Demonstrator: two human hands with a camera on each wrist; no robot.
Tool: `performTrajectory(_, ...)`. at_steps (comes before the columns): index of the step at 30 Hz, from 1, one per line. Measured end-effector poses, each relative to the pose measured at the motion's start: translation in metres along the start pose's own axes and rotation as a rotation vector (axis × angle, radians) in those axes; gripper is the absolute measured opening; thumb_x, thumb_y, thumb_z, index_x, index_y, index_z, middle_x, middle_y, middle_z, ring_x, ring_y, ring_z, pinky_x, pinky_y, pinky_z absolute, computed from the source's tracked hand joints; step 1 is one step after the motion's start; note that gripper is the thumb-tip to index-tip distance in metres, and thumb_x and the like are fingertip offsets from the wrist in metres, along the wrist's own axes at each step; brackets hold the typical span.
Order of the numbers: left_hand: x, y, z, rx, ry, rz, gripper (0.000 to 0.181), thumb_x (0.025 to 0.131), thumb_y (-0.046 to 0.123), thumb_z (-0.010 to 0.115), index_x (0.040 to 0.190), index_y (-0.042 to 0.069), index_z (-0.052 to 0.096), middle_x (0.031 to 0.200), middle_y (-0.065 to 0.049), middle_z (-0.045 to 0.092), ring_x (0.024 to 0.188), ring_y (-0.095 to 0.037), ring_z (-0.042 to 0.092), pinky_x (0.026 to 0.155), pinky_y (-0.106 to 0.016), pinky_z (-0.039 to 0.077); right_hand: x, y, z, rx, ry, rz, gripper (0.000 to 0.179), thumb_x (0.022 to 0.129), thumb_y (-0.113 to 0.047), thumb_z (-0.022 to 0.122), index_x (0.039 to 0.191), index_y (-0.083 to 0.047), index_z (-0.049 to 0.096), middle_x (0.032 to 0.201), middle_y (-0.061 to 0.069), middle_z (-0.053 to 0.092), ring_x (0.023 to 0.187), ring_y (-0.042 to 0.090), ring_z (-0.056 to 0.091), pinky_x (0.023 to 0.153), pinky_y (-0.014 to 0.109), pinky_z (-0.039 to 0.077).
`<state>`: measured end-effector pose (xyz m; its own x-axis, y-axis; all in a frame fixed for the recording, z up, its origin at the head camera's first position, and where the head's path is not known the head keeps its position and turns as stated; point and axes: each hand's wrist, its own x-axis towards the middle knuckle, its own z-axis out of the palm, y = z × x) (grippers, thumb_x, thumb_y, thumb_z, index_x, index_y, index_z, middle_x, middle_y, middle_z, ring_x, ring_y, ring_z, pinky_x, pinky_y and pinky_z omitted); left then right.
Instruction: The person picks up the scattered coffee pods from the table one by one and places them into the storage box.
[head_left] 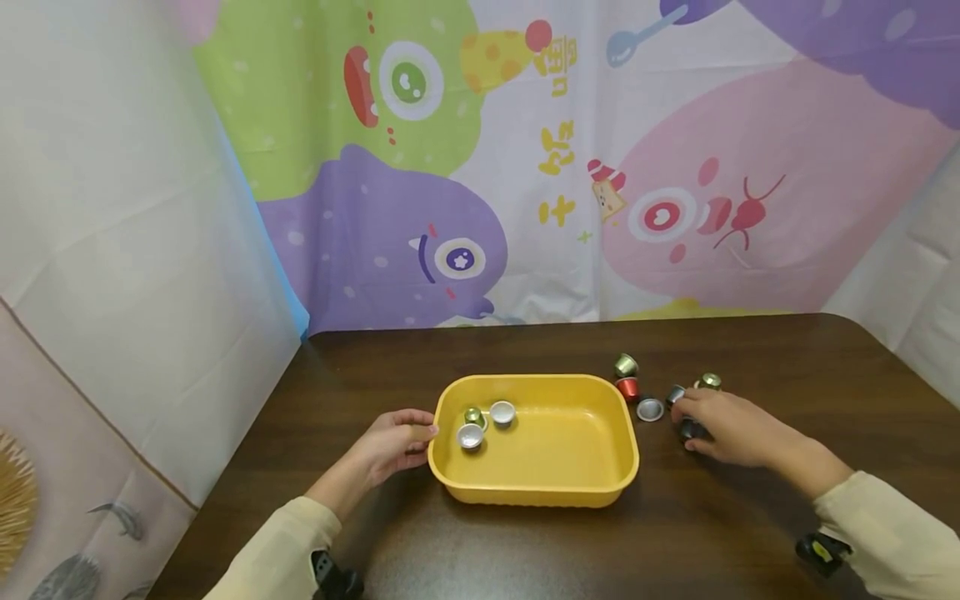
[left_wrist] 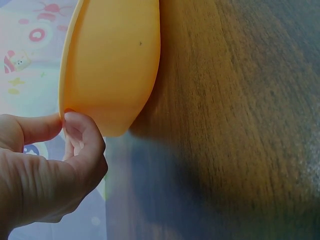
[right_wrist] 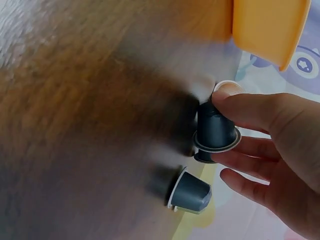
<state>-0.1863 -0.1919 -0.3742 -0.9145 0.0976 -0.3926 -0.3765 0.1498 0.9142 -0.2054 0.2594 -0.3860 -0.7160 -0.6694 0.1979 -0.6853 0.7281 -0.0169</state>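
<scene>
My left hand [head_left: 390,446] pinches the left rim of a yellow plastic tray [head_left: 540,497] between thumb and fingertips, also seen close up in the left wrist view. Inside the tray, toward its left end, lie a green coffee capsule [head_left: 473,415] and two with silver lids facing up, one silver-lidded capsule [head_left: 470,437] nearer me. To the tray's right, my right hand [head_left: 731,429] holds a black coffee capsule [right_wrist: 215,127], thumb at its narrow end and fingers by its rim. Another dark capsule [right_wrist: 191,192] lies on its side below that hand in the right wrist view.
On the brown table [head_left: 525,550], right of the tray, sit a green capsule [head_left: 626,365], a red capsule [head_left: 628,388] and a silver-lidded capsule [head_left: 650,409]. A grey capsule [head_left: 676,395] and another green capsule [head_left: 709,381] are beyond my right hand. A cartoon-print curtain [head_left: 450,208] hangs behind.
</scene>
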Motion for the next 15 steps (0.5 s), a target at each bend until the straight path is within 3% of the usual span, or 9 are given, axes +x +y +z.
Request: performTrajectory(15,-0.0017,-0.0001,0.0011,0.006,0.017,0.003,0.031,0.093,0.005,0.058,0.121,-0.008,0.051,0.086,-0.002,0.06,0.075,-0.01,0.057,0.068,-0.022,0.053,-0.0001,0.0007,0.0048,0.016,-0.011,0.007,0.028,0.073,-0.013,0.085,0.09,-0.015,0.063,0.09,-0.005,0.06,0.08,0.011,0.06,0.069,0.032,0.052)
